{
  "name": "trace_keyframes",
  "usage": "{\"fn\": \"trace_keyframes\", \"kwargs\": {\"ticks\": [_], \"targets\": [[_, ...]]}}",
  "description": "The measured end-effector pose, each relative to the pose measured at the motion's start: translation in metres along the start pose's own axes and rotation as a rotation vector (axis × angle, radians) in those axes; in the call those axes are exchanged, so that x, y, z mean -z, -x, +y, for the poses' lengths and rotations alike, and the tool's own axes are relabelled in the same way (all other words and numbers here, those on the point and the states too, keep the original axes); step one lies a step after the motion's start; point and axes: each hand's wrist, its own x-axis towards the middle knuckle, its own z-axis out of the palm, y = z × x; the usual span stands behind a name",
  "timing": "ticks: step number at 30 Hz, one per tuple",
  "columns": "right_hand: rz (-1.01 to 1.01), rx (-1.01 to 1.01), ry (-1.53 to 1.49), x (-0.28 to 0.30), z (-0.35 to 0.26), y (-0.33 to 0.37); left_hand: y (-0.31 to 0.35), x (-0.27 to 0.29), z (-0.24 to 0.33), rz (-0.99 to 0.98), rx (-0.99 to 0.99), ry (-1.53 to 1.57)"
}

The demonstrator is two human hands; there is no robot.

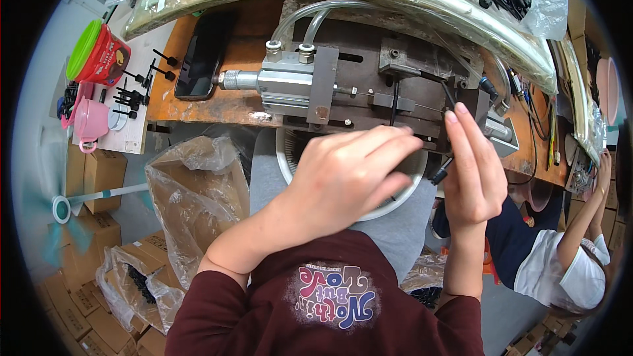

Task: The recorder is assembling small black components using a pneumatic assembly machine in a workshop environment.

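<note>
In the head view, your left hand (353, 181) blurs over the white tub (285, 158), its grip impossible to tell; your right hand (476, 171) has two fingers (465, 145) straight, together, near a black knobbed piece (440, 173), hold unclear; a black rod (395, 102) crosses the metal fixture (362, 76), probably for support.

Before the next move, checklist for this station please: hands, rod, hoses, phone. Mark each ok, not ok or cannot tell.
1. Left hand empty: cannot tell, it is blurred and its grip hidden.
2. Right hand clear of the metal fixture: not ok, its fingertips overlap the fixture in view; contact unclear.
3. Black rod fully seated: cannot tell, its lower end is obscured.
4. Two clear hoses on the cylinder fittings: ok, both appear attached.
5. Phone well clear of the cylinder: not ok, right beside its left end.
</note>
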Motion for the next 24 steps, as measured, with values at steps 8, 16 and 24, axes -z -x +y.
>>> {"fn": "trace_keyframes", "kwargs": {"ticks": [8, 16, 24], "targets": [[0.096, 0.033, -0.028, -0.014, -0.002, -0.007, 0.007, 0.003, 0.009, 0.072, -0.034, 0.094], [0.225, -0.437, -0.369, -0.004, -0.004, 0.006, 0.011, -0.015, -0.015, 0.051, -0.109, -0.359], [0.121, -0.499, -0.676, 0.016, -0.006, 0.000, -0.002, -0.014, -0.015, -0.043, -0.130, -0.551]]}}
